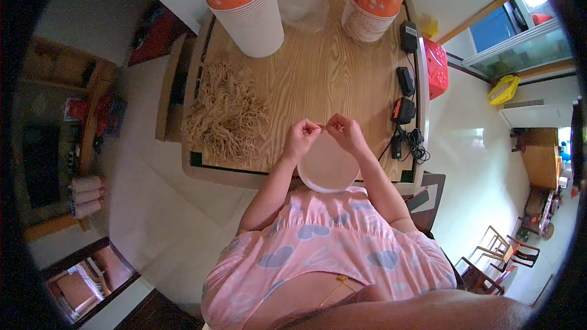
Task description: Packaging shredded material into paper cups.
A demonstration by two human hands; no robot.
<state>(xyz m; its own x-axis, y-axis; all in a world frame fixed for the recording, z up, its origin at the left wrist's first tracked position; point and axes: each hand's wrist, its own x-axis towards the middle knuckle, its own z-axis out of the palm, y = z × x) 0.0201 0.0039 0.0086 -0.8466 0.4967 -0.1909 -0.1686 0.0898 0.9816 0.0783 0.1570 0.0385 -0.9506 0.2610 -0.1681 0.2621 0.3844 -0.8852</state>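
My left hand (pixel 302 139) and my right hand (pixel 348 134) meet at the far rim of a white paper bucket (pixel 329 165). Both are closed in a pinch, fingertips almost touching. A short brown strand (pixel 323 127), which looks like twine, shows between them; its ends are hidden by the fingers. The bucket is at the table's near edge, against my lap, its pale round inside facing up. Left of my hands lies a loose heap of tan twine (pixel 226 113), cut in many lengths.
A tall stack of paper buckets (pixel 247 21) with orange print stands at the back left, a shorter stack (pixel 374 6) at the back right. Between them lies clear plastic wrap (pixel 304 6). Black adapters and cables (pixel 403 110) line the table's right edge. A red plastic stool (pixel 435 67) stands beyond.
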